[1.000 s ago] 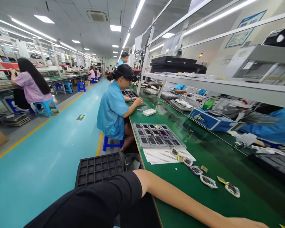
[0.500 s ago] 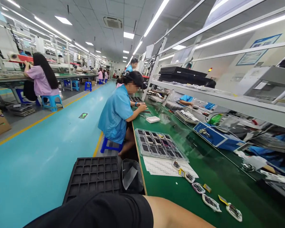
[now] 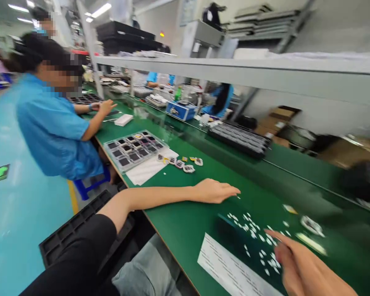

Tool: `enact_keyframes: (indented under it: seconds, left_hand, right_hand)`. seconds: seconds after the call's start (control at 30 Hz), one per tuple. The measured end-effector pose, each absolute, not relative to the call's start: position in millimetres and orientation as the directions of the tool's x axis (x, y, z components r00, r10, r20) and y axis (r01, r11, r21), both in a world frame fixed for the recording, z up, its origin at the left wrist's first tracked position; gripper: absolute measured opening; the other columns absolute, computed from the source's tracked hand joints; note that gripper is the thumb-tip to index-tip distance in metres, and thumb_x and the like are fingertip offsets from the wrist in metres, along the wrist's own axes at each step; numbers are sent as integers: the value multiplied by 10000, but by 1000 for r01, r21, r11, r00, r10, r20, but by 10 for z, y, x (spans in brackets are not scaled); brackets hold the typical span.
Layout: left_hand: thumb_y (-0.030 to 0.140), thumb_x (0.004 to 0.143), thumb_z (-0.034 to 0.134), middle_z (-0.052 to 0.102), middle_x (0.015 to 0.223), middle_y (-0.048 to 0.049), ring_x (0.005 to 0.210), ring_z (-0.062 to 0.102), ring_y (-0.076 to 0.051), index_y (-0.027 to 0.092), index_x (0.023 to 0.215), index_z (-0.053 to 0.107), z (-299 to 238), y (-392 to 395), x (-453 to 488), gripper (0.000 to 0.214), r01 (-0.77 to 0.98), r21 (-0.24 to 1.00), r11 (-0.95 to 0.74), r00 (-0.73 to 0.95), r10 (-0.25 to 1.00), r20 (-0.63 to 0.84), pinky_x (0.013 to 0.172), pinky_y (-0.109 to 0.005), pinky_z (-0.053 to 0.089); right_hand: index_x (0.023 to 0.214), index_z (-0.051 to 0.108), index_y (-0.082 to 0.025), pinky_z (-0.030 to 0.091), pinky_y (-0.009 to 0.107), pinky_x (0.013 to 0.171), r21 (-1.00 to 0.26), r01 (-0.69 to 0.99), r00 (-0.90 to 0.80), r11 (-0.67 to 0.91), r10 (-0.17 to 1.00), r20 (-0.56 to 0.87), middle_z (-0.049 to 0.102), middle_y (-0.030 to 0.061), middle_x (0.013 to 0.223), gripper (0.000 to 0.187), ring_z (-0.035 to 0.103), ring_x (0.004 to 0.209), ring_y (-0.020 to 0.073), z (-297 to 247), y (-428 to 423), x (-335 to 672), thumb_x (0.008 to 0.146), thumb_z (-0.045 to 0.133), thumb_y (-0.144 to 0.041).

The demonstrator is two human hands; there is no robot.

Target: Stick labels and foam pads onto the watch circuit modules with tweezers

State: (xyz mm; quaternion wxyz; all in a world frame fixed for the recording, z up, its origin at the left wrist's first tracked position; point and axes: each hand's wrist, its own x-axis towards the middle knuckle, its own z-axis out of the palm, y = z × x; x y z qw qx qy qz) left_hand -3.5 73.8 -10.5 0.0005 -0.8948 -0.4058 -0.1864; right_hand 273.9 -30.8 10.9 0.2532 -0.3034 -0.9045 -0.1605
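My left hand [image 3: 217, 191] rests low over the green table [image 3: 172, 213], its fingers stretched forward, with a tiny white piece by the fingertips. At the lower right is my right hand [image 3: 305, 259], smeared by motion, index finger pointing out and thumb apart from it; nothing shows in its grip. Beside it, many small white pieces [image 3: 252, 228] lie scattered on a dark translucent sheet. A printed white paper sheet [image 3: 231, 269] lies nearest me. Past the right hand are an oval white-rimmed device part [image 3: 311, 225] and a pale yellow strip [image 3: 311, 243].
Farther left stand a clear tray of watch-like screens [image 3: 135, 152] and several small device parts [image 3: 187, 168]. A co-worker in blue [image 3: 55, 119] sits at the table's left. A shelf [image 3: 234, 72] runs above. A black gridded tray [image 3: 64, 238] lies below the table edge.
The view has swung to the right and down. Both my hands, the white pieces and the near paper have come into view; the clear tray now appears farther left.
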Motion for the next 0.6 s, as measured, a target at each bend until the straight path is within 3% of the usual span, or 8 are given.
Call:
enact_keyframes:
  seconds: [0.07, 0.13, 0.23, 0.3, 0.43, 0.6]
  left_hand:
    - [217, 1090, 431, 747, 1377, -69, 1104, 784, -196, 213, 1457, 588, -216, 645, -16, 399, 708, 167, -686, 618, 717, 323, 726, -276, 580]
    - [195, 1082, 425, 755, 1347, -74, 1088, 786, -205, 211, 1464, 572, -268, 595, -15, 409, 694, 170, -700, 637, 707, 307, 717, -282, 575]
    - [191, 1062, 455, 775, 1290, -63, 1005, 797, -205, 230, 1436, 587, -263, 611, -13, 398, 676, 162, -719, 671, 692, 266, 683, -277, 566]
    - [190, 1054, 464, 768, 1300, -60, 994, 796, -202, 242, 1409, 607, -245, 641, -4, 386, 666, 160, -729, 690, 683, 239, 683, -271, 566]
    - [184, 1053, 445, 759, 1302, -69, 999, 793, -209, 248, 1397, 619, -243, 656, 6, 390, 651, 187, -735, 703, 678, 217, 723, -276, 581]
    - [213, 1076, 419, 764, 1293, -55, 1073, 781, -213, 225, 1385, 614, -271, 625, 3, 366, 618, 309, -723, 683, 688, 244, 830, -294, 601]
  right_hand:
    - [1498, 515, -384, 529, 283, 499, 110, 626, -728, 772, 528, 437, 767, 14, 976, 458, 692, 671, 175, 121, -458, 2653, 1041, 535, -384]
    - [1522, 498, -360, 521, 266, 486, 72, 577, -785, 813, 529, 321, 752, -18, 828, 569, 683, 609, 167, 83, -524, 2522, 1012, 546, -609]
    - [1528, 494, -315, 561, 270, 555, 31, 547, -815, 837, 524, 248, 792, 15, 937, 773, 733, 706, 183, -61, -544, 2382, 930, 535, -804]
    - [1522, 501, -306, 565, 271, 585, 18, 560, -809, 829, 541, 229, 799, 36, 1015, 751, 741, 740, 182, -169, -526, 2364, 943, 534, -784]
    - [1530, 500, -276, 518, 295, 553, 15, 642, -752, 767, 626, 209, 766, 36, 870, 716, 683, 630, 191, -305, -465, 2443, 970, 541, -720]
    - [1537, 499, -262, 486, 313, 541, 7, 698, -702, 717, 681, 209, 761, 64, 898, 743, 714, 715, 233, -342, -415, 2540, 981, 472, -753]
